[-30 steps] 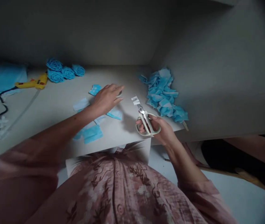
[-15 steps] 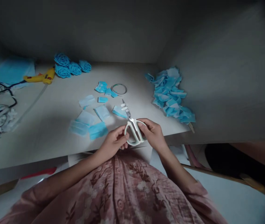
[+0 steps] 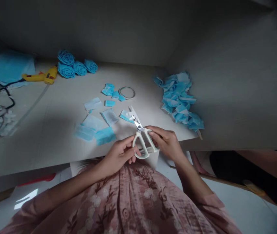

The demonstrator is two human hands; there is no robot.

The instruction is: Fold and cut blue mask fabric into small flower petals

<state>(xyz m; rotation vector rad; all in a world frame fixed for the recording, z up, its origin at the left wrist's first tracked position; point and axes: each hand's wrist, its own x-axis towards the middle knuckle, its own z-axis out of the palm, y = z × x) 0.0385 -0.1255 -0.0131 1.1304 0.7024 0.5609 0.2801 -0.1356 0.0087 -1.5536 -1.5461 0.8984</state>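
A pair of scissors with pale handles is held between both hands at the table's front edge, blades pointing away from me and slightly parted. My left hand grips the left handle loop, and my right hand grips the right one. Small whitish bits show on the blades; I cannot tell what they are. Just beyond the blades lies a blue-and-white cut piece. More flat cut pieces, among them a blue one and a pale one, are spread to the left of the scissors.
Several blue rosettes stand at the back left beside a yellow glue gun with a black cord. Blue sheets lie farther left. A ring-shaped roll sits mid-table. Blue scraps are heaped along the right wall.
The scissors' blades and handles have spread apart from nearly closed. My right hand has shifted a little to the right and both hands slightly toward me. The view has moved slightly.
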